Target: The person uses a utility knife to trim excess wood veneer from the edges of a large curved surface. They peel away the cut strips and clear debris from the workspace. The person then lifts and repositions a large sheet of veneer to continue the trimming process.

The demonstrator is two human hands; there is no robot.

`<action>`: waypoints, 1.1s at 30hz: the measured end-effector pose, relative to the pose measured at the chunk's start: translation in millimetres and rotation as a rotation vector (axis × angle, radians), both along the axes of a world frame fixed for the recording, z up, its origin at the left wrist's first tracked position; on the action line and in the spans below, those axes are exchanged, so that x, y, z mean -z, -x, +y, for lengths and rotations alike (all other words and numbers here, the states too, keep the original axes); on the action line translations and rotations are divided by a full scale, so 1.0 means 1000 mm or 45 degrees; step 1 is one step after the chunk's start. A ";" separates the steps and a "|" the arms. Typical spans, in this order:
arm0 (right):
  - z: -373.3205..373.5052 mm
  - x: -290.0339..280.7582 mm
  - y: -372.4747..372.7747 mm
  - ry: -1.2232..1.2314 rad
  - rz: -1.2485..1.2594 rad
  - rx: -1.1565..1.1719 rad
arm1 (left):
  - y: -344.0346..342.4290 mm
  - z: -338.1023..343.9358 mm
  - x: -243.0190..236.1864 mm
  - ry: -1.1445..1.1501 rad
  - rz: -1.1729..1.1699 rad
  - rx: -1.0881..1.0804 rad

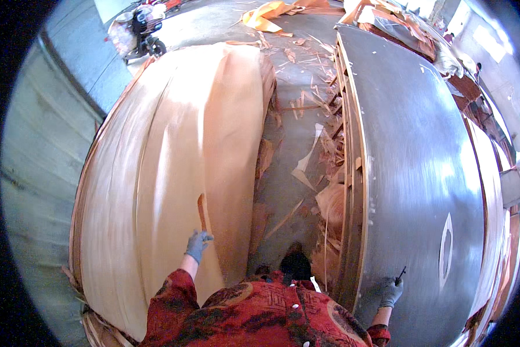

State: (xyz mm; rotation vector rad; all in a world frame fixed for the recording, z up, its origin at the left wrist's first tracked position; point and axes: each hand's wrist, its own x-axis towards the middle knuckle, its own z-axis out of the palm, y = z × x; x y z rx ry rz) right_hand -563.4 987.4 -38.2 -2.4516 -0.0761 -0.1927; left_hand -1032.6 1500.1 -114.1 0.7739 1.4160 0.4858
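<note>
My left hand (198, 245), in a grey glove, is over the stack of pale wood veneer sheets (173, 144) on the left. Its fingers are closed on the lower end of a narrow reddish-brown veneer strip (201, 209), which points away from me. On the right, my gloved right hand (391, 292) is above the dark smooth tabletop (410, 144), near its close end. A slim black tool (400, 274) sticks up out of that fist; its exact kind is too small to tell. Farther right, a pale pointed-oval veneer piece (443, 267) lies on the tabletop.
Between stack and table runs a grey floor aisle (289, 133) littered with veneer scraps (329, 205). The table's wooden side edge (355, 173) borders it. Orange sheets (266, 16) lie at the far end. A scooter (147, 34) stands far left; more veneer stacks (491, 191) line the right.
</note>
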 end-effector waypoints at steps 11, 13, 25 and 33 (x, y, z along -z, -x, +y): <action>0.330 -0.019 -0.202 -0.427 0.233 -0.170 | -0.142 0.202 0.023 -0.241 0.182 0.085; 0.409 -0.028 -0.236 -0.347 0.326 -0.354 | -0.110 0.177 0.047 -0.001 0.378 0.136; 0.774 -0.045 -0.356 -0.200 0.383 -0.794 | -0.206 0.336 0.061 0.369 0.390 -0.401; 0.849 -0.034 -0.452 -0.028 0.375 -0.822 | -0.450 0.651 0.013 -0.257 0.421 0.115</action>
